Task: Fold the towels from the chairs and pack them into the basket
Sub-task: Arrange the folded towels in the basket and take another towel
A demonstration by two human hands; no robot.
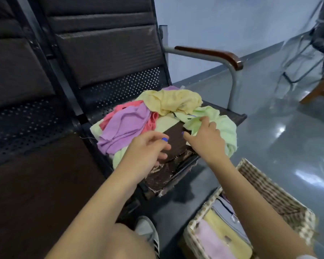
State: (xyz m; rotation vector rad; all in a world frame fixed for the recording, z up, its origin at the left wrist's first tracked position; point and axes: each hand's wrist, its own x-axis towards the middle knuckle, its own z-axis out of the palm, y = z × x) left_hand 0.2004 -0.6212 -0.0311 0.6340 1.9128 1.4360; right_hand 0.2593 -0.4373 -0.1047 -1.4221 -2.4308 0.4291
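Observation:
A heap of towels lies on the dark chair seat (176,143): a purple towel (125,126), a pink one (120,111), a yellow one (172,101) and a light green towel (223,128). My right hand (206,139) reaches onto the light green towel, fingers resting on its edge; a grip is not plainly visible. My left hand (150,148) hovers over the seat beside the purple towel, fingers loosely curled, holding nothing. A woven basket (281,195) stands on the floor at lower right with folded pink, yellow and grey towels (223,242) inside.
The chair has a metal armrest (213,53) with a brown top on its right side. Another dark seat (26,146) adjoins on the left. My knee and a shoe (148,232) are at the bottom. Grey glossy floor (288,137) spreads right; other chair legs stand far right.

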